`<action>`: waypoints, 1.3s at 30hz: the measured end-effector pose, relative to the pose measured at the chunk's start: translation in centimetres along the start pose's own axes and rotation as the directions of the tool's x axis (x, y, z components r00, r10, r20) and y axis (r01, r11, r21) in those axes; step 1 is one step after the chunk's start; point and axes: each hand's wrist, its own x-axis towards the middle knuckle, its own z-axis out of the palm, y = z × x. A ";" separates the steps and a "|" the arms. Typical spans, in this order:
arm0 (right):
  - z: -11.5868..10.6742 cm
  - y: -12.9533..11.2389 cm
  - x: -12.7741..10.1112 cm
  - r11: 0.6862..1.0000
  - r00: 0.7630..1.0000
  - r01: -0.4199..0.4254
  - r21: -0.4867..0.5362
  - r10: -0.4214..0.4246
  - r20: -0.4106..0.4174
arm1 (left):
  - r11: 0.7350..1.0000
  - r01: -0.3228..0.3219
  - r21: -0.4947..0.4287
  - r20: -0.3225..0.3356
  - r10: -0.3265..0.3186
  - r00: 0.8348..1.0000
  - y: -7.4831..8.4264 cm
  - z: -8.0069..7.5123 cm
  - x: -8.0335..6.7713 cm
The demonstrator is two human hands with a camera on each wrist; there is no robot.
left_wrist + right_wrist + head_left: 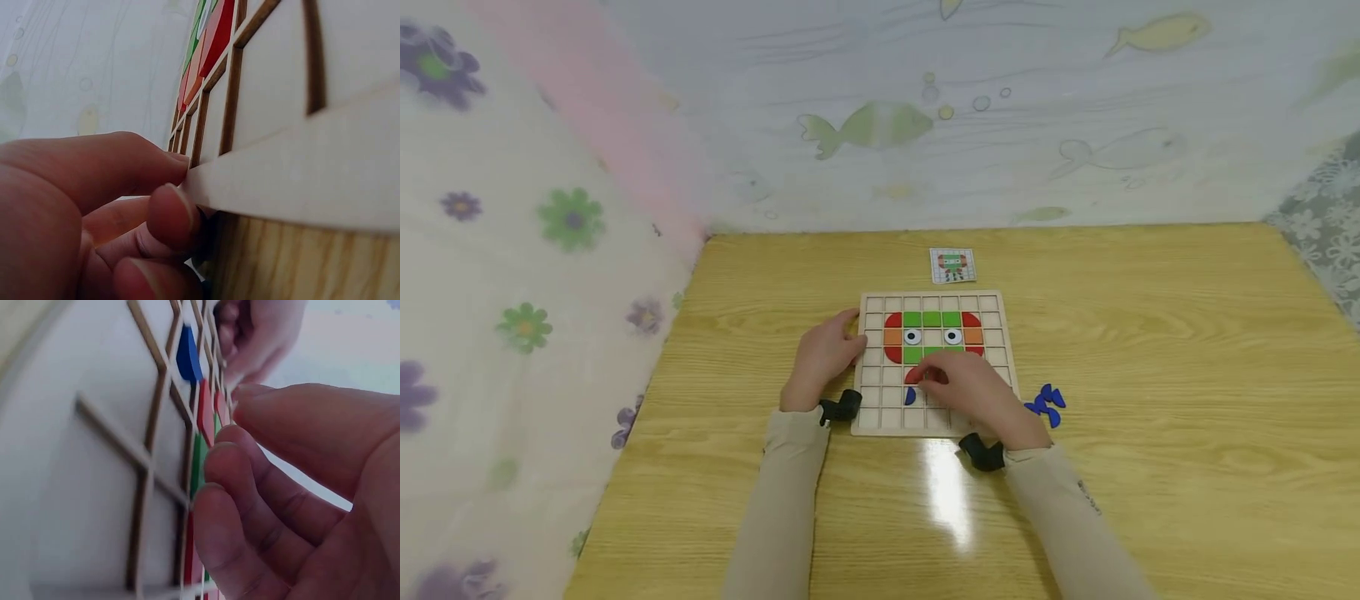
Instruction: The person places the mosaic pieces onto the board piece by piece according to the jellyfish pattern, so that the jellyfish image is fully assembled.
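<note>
A pale wooden grid board (pixel 880 417) lies on the table, bearing a pattern of red, green and orange pieces with two eye discs. My left hand (pixel 825 354) grips its left edge, with fingertips at the rim (pixel 244 194) in the left wrist view. Over the lower middle of the board, my right hand (pixel 973 387) has its fingers bent, the tips right by a red piece (pixel 912 376). Just below that lies a blue half-round piece (pixel 910 396) in a cell. No piece shows between the right fingers (pixel 219 519); part of the pattern is hidden beneath this hand.
Several loose blue pieces (pixel 1053 416) lie on the table right of the board, beside the right forearm. Behind the board is a small pattern card (pixel 952 267) with a matching coloured figure. The wooden table (pixel 1150 350) meets a patterned curtain at the back and left.
</note>
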 end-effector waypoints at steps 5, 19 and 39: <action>-1.1 1.7 -0.8 0.999 0.998 -0.048 0.011 0.049 -0.042 | 1.000 0.003 -0.016 0.007 -0.002 1.000 0.0 0.2 0.1; -4.0 6.5 -4.0 0.985 0.984 -0.164 0.061 0.168 -0.062 | 1.000 0.001 0.010 0.002 -0.001 1.000 0.1 0.3 0.2; -8.2 10.9 -7.3 0.966 0.966 -0.257 0.015 0.256 0.039 | 1.000 0.010 -0.008 0.004 -0.010 1.000 0.2 0.1 0.0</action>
